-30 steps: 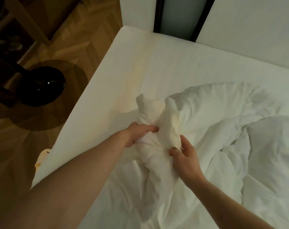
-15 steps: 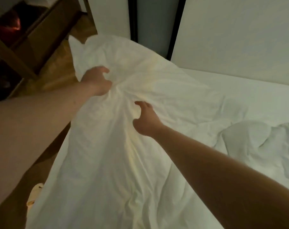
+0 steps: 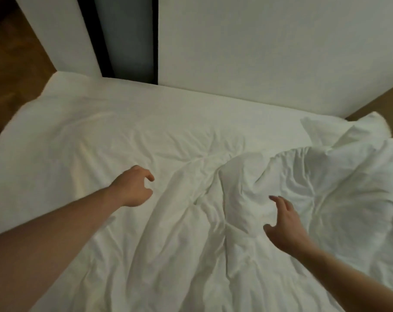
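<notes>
A white duvet (image 3: 191, 154) lies spread and creased over the bed, flatter on the left and bunched into a thick fold (image 3: 247, 190) at centre right. My left hand (image 3: 132, 188) hovers over the flat part with its fingers loosely curled and nothing in them. My right hand (image 3: 285, 226) reaches toward the bunched fold with fingers spread, its fingertips at the fabric. A duvet corner (image 3: 371, 124) sticks up at the far right.
The bed's far edge meets a white padded headboard (image 3: 258, 52). A dark gap (image 3: 128, 37) splits the headboard panels. Wooden floor (image 3: 13, 70) shows at the far left, beyond the mattress corner (image 3: 62, 82).
Both hands have let go of the duvet, which was pulled toward the far left corner and now lies spread there. My view and hands have shifted right, toward the bunched part.
</notes>
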A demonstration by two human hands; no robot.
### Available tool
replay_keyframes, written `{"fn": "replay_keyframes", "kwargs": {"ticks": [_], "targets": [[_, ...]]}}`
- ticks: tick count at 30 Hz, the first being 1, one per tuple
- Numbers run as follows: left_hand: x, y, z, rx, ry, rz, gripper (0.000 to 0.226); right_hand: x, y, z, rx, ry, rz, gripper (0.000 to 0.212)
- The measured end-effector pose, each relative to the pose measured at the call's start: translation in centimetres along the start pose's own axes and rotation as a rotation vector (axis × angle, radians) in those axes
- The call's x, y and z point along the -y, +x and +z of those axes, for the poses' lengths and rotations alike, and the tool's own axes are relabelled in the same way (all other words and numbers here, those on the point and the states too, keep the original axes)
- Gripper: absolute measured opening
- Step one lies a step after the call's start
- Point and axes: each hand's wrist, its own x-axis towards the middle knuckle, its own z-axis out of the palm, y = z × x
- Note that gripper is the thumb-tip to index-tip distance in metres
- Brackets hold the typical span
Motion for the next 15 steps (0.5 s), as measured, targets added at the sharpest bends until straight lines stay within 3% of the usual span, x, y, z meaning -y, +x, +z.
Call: {"fn": "replay_keyframes", "kwargs": {"ticks": [9, 12, 15], "targets": [[-21.6, 3.7, 8.6, 0.010, 0.035, 0.033, 0.056, -19.3, 11.1, -10.9, -0.311, -0.118, -0.004, 0.108], [-29.3, 5.2, 12.1, 0.007, 0.020, 0.022, 0.063, -26.1, 14.7, -14.8, -0.328, -0.228, 0.038, 0.119], [-36.3, 6.4, 15.2, 0.006, 0.020, 0.048, 0.062, -32.4, 16.9, -16.5, -0.225, -0.255, 0.188, 0.120]]}}
